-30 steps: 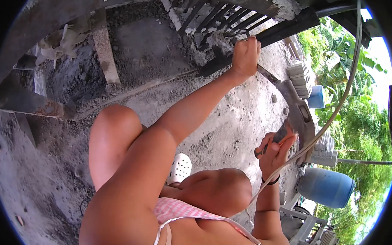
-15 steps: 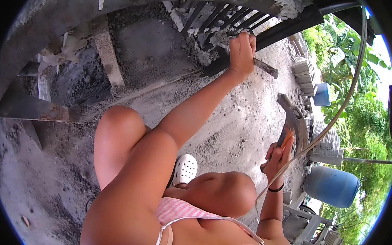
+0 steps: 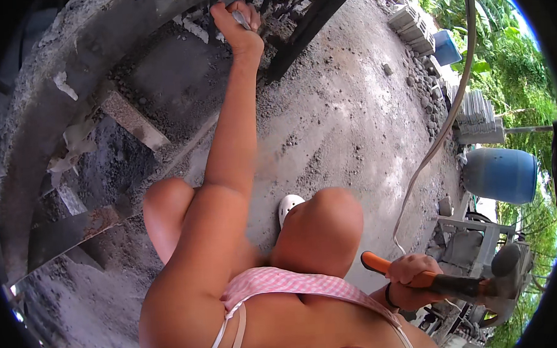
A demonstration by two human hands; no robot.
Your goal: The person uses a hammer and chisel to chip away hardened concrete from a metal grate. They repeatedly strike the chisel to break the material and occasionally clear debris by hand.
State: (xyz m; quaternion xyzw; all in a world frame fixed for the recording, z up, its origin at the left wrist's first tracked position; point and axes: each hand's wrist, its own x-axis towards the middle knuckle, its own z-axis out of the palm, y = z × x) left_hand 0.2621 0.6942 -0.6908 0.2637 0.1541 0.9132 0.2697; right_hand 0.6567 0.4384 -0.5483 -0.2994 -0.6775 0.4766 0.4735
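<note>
Currently, my right hand (image 3: 414, 272) is wrapped firmly around the hammer (image 3: 460, 285) — orange-and-black handle, dark blunt head slightly blurred — raised at my right side. My left hand (image 3: 238, 31) pinches a metal rod (image 3: 241, 19) — grey, its exposed end rounded — near the black metal beam (image 3: 312, 30).

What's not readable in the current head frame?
Grey metal rod: head view, far end hidden by the left hand.
Orange-and-black hammer: head view, striking end blurred, exact shape unclear.
White perforated clog: head view, mostly hidden behind the bare right knee.
Right hand: head view, palm hidden by its closed grip.
</note>
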